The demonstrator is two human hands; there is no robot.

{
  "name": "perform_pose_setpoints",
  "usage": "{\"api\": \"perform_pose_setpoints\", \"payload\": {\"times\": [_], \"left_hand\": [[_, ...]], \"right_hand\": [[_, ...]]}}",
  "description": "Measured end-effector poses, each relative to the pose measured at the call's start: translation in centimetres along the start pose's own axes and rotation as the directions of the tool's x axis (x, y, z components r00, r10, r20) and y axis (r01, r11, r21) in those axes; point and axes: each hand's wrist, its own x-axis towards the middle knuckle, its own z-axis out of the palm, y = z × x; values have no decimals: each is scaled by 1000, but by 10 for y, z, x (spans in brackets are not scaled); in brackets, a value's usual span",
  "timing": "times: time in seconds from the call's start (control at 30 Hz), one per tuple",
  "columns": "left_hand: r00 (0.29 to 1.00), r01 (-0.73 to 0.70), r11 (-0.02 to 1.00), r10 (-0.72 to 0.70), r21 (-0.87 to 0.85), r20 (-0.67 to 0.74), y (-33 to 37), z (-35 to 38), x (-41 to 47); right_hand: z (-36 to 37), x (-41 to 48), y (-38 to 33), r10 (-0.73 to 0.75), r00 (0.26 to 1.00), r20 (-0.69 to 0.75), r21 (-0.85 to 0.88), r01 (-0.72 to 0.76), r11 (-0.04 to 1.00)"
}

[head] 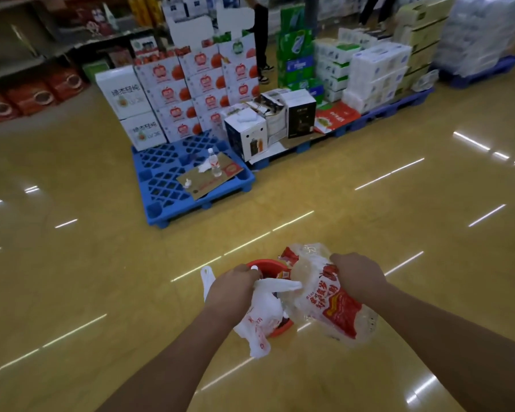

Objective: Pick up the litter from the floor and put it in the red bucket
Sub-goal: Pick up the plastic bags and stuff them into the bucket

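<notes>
A shop aisle with a glossy yellow floor point(72, 278). At lower centre, two bare forearms reach forward over a red bucket point(269, 269) standing on the floor. The left hand point(231, 288) is closed around a crumpled white plastic bag point(260, 319) with red print, which hangs over the bucket's near rim. The right hand point(359, 278) grips the top of a clear wrapper with red lettering point(329, 304), held just right of the bucket and touching the white bag. Further back, a blue pallet point(167, 173) carries cardboard, a water bottle point(215, 162) and stacked cartons.
</notes>
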Motion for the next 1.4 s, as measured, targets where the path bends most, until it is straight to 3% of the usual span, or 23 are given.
{"api": "perform_pose_setpoints", "payload": {"times": [0.27,0.77,1.07,1.2,1.4], "left_hand": [[998,5,1000,-6,6,61,-45,57,51],[980,-180,976,189,-126,64,-143,176,169],[986,-163,983,166,-84,25,-183,276,213],[974,-194,972,207,-134,97,-195,329,206],[927,-185,955,248,-233,281,-206,399,187]], "right_hand": [[44,54,-26,31,999,41,-45,-29,999],[148,183,-63,209,977,50,-36,-207,978],[230,234,-94,157,988,14,-77,-155,985],[285,238,-107,50,995,91,-111,-40,993],[363,234,-105,46,964,262,-54,-33,998]]}}
